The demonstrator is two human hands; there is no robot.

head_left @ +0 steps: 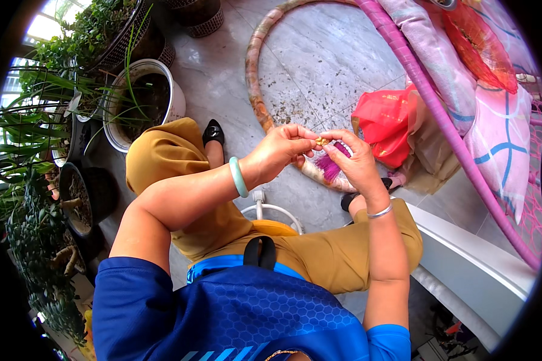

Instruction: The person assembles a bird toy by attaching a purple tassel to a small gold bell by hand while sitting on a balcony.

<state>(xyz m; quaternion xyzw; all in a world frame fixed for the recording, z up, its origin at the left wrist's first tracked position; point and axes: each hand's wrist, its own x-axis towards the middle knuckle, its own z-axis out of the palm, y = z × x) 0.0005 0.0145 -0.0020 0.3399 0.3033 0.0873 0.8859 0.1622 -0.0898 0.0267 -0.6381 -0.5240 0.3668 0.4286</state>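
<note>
In front of my knees, my left hand (pixel 281 150) and my right hand (pixel 355 163) meet fingertip to fingertip. Between them they pinch a small gold-coloured ornament (pixel 322 141), too small to make out in detail. A purple tassel (pixel 328 168) shows just below the fingers; whether it is joined to the ornament I cannot tell. A pale green bangle (pixel 238 177) is on my left wrist and a silver bracelet (pixel 380 211) on the right one.
Potted plants (pixel 144 99) line the left side. A large cloth-wrapped hoop (pixel 256 60) lies on the tiled floor, with dark crumbs inside it. Right of it are a red plastic bag (pixel 385 126), a purple-wrapped curved pole (pixel 427 93), pink cushions (pixel 500 144) and a white ledge (pixel 464 253).
</note>
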